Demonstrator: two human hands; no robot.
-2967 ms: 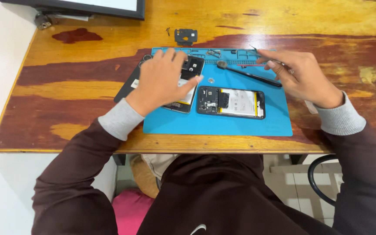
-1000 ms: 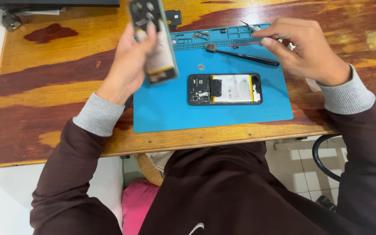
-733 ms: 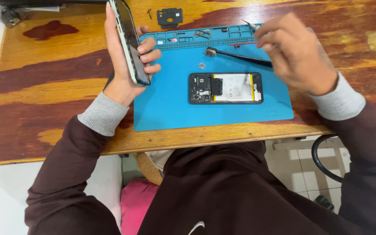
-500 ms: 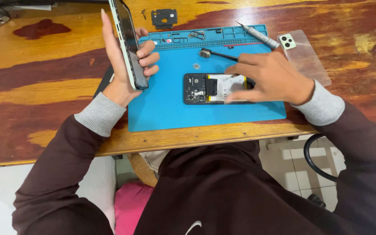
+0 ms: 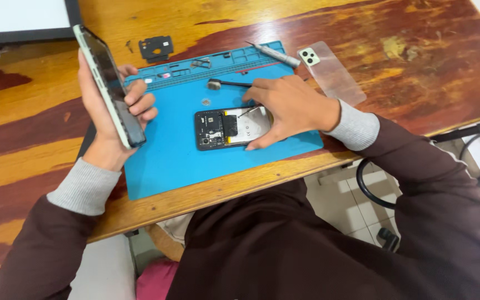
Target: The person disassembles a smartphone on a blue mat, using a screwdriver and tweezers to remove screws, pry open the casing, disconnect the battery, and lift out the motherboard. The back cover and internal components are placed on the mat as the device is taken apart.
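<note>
Nearest the person, the opened phone body [image 5: 230, 129] lies flat on the blue repair mat [image 5: 173, 161] so small parts don't roll off the worktop [image 5: 418, 66]. The right hand [image 5: 290, 108] rests on it, fingers loosely spread, pinning it down rather than gripping. The left hand [image 5: 112, 111] has its fingers wrapped around the phone screen panel [image 5: 109, 86], tilted up on edge, probably for a look. Further back lie a screwdriver [image 5: 273, 54], a clear phone case [image 5: 331, 71] and a small black bracket [image 5: 155, 48].

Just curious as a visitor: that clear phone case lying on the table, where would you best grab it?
Probably by its long side edges, from above: the clear case lies flat on the table, apart from the right hand, its long edges free. Avoid the camera end near the screwdriver.
</note>
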